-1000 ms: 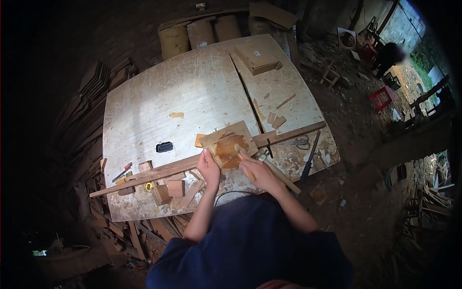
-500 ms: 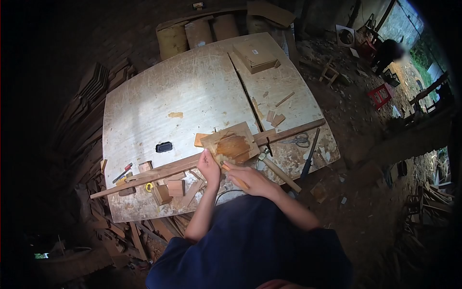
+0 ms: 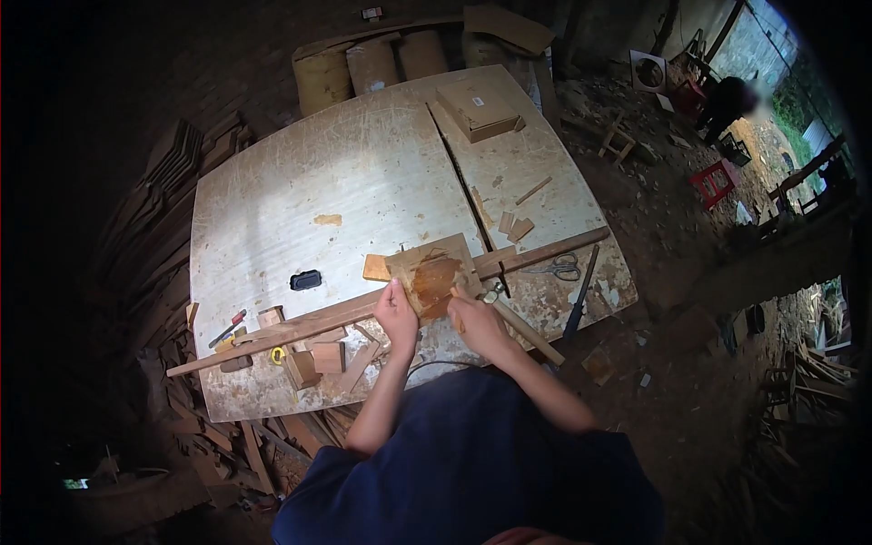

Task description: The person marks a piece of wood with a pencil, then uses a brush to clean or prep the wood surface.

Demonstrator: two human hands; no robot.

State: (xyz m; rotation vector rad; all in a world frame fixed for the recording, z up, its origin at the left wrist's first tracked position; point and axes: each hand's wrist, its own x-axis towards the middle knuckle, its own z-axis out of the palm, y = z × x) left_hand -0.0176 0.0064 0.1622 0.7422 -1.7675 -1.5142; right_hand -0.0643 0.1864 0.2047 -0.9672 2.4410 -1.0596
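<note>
A thin wooden board (image 3: pixel 454 245) with a wet-looking brown patch is tilted up in front of me, and my left hand (image 3: pixel 395 313) grips its left lower edge. My right hand (image 3: pixel 479 327) is closed around a slim wooden-handled tool (image 3: pixel 456 304), held at the board's right lower side; its working end is too small to make out. Behind the board, a long wooden strip (image 3: pixel 318 322) crosses the worktable. An orange-brown block (image 3: pixel 375 267) lies just beyond my left hand. Close to my right hand is a hammer (image 3: pixel 534 336) with a pale handle.
Scissors (image 3: pixel 565 267) and a dark-handled tool (image 3: pixel 576 313) lie at the table's right. Wood offcuts (image 3: pixel 329 357) and a yellow tape measure (image 3: pixel 278 356) sit at the front left. A cardboard box (image 3: pixel 477 113) stands at the back. Far right, a person (image 3: pixel 725 104) bends near a red stool (image 3: pixel 715 184).
My right hand has moved right and up along the board, its tool now more upright. The brown patch looks shinier. My left hand still holds the board, which has turned slightly.
</note>
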